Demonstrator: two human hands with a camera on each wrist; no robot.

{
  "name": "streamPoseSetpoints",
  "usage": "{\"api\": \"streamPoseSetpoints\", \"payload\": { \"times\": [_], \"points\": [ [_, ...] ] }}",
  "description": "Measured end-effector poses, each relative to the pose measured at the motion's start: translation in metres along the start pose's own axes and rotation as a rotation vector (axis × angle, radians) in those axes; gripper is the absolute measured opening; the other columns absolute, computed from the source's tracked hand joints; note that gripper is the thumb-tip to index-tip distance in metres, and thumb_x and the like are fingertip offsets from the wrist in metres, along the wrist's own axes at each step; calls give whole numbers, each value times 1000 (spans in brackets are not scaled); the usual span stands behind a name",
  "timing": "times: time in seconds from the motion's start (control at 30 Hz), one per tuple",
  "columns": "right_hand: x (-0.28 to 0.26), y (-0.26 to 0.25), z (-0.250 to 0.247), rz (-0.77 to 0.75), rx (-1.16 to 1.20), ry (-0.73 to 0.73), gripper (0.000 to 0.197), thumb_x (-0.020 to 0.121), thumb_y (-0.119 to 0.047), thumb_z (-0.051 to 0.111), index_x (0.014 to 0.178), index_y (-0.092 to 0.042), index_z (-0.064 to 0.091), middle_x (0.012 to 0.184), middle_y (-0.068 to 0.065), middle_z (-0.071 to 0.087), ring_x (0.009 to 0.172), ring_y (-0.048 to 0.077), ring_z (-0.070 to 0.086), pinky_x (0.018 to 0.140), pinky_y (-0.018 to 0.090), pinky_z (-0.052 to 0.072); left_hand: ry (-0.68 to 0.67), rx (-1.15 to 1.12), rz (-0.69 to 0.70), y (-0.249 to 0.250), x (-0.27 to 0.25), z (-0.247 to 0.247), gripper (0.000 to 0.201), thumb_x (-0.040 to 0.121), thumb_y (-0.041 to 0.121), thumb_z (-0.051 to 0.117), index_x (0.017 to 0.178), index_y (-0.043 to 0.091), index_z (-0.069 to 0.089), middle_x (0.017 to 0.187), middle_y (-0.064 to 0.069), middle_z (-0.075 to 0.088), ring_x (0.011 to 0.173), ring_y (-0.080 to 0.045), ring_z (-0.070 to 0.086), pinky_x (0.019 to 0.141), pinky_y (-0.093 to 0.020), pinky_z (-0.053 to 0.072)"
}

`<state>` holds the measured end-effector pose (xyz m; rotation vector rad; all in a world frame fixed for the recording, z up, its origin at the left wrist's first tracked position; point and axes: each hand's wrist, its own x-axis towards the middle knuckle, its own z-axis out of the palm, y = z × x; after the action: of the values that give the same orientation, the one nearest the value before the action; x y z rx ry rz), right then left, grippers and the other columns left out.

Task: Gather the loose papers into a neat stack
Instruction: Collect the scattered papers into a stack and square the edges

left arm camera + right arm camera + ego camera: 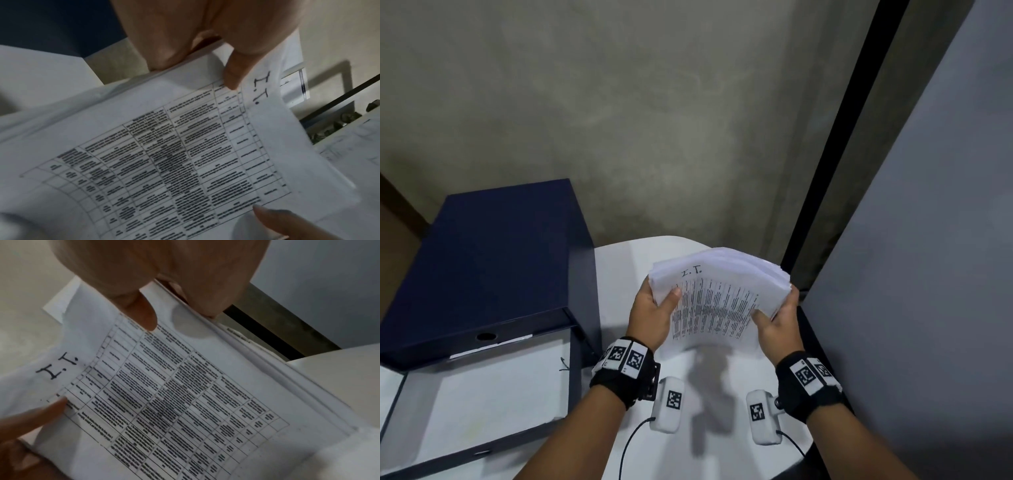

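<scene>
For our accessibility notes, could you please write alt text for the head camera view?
Two hands hold a bowed stack of papers above a white table, the left hand and the right hand each gripping one side. The top sheet shows a printed table and a handwritten "I.T.". A dark blue box file lies to the left.

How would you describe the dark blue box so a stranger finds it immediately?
Start at the white table; the dark blue box stands on its left part, left of the left hand. It alone is dark, with a round finger hole in its front.
</scene>
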<state>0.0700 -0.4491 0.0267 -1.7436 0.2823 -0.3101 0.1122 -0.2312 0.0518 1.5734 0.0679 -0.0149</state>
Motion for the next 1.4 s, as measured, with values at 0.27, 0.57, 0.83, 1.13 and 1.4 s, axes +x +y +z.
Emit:
{"api": "streamPoseSetpoints", "payload": {
  "times": [0.27,0.57,0.83,1.13,1.4],
  "points": [
    [8,-25,-2,-209,-184,11,25,92,0,57,115,-10,59,91,-8,67,82,-6,65,72,12,51,337,632,502,42,-9,-4,80,73,27,76,139,18,31,148,-7,30,138,-24,31,111,-47,26],
    [21,-69,-1,-661,-605,-181,39,80,2,60,111,-21,64,102,-5,71,91,16,66,81,36,54,-180,817,433,66,3,-6,15,84,15,58,91,27,53,72,4,67,69,-23,62,61,-36,52],
    [17,-15,-61,67,-116,254,119,61,-29,91,149,-30,12,156,1,28,140,16,32,114,34,27,-11,244,90,28,-4,-34,31,87,2,63,99,31,65,94,7,73,91,-23,68,86,-44,55],
    [10,29,-62,247,224,-45,32,84,-17,72,115,-12,68,113,6,73,106,28,69,99,51,49,105,211,-45,-7,-7,-25,32,95,23,51,126,25,43,123,8,59,112,-17,57,101,-40,44],
    [-15,50,-44,256,5,45,30,85,-1,68,109,-19,63,103,5,70,96,18,65,82,29,50,140,215,-63,-56,-19,-29,30,84,-6,62,101,17,51,93,6,63,76,-6,59,67,-13,45]
  ]
}}
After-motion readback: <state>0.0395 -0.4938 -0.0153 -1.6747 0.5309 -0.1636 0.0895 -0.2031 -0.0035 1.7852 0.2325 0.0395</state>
